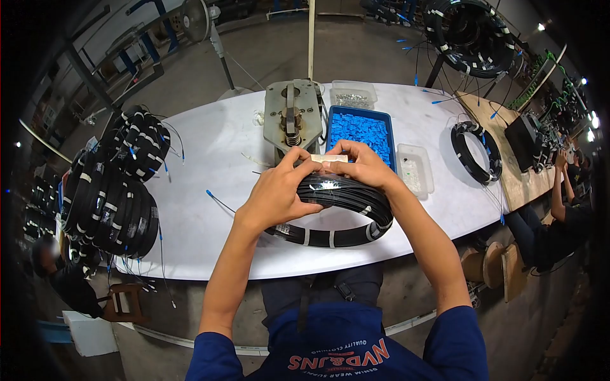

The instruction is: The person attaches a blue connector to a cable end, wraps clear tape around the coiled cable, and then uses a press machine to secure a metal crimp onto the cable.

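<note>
I hold a coil of black cable [337, 213] above the near part of the white desk [210, 222], both hands closed on its top edge. My left hand [276, 193] grips the coil from the left side, thumb and forefinger pinched upward; my right hand [362, 166] closes over the coil from the right. Between the fingertips of both hands sits a small pale strip [328, 158], which looks like tape or a label, stretched flat across the bundle; pinching it from both ends would keep it taut against the windings. The coil already carries several white bands round its lower arc, which keep the turns together. Directly behind my hands stands a grey metal press tool [292, 117], within easy reach. Just right of it is a blue tray [359, 130] filled with small blue parts, and beside that a clear plastic box [414, 168], with another clear box [353, 94] further back. At the left edge of the desk lies a stack of banded black coils [114, 197], their blue-tipped ends trailing loose. A single coil [475, 151] rests at the right end of the desk, well apart from the one I hold. At the far right another person's arm [559, 190] is raised at a neighbouring wooden bench [508, 165]; it has no part in my work.
</note>
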Tool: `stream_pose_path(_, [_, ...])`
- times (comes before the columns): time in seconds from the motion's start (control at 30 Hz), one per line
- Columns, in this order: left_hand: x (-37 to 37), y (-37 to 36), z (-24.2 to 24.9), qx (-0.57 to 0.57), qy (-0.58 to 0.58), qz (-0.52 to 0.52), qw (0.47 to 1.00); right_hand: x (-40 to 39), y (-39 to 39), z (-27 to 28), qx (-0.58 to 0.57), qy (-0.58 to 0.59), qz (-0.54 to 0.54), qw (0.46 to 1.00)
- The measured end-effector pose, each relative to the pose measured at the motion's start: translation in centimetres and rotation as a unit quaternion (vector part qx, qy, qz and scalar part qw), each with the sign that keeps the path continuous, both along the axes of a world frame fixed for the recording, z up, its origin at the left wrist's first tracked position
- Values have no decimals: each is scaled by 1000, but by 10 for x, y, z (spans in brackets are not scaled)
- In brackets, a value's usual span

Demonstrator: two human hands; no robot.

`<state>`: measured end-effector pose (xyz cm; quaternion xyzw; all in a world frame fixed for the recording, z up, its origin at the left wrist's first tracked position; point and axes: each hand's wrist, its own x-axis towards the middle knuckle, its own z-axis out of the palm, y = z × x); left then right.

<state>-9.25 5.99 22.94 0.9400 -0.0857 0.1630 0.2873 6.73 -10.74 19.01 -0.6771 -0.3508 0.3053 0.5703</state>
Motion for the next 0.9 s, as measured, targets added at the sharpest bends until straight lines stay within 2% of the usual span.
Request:
stream_pose_path(0.33, [5,6,-3,-16,-2,-29,999,-12,2,26,-17,-119,-67,990])
stream_pose_path(0.47, [5,4,3,-39,27,-22,999,-13,2,27,9,-122,-85,989])
stream_pose_path(0.73, [4,4,2,-32,6,-39,999,-14,4,23,40,-127,-120,984])
stream_pose_path(0.9, [3,4,3,-41,11,-38,998,-15,7,25,22,-146,-123,981])
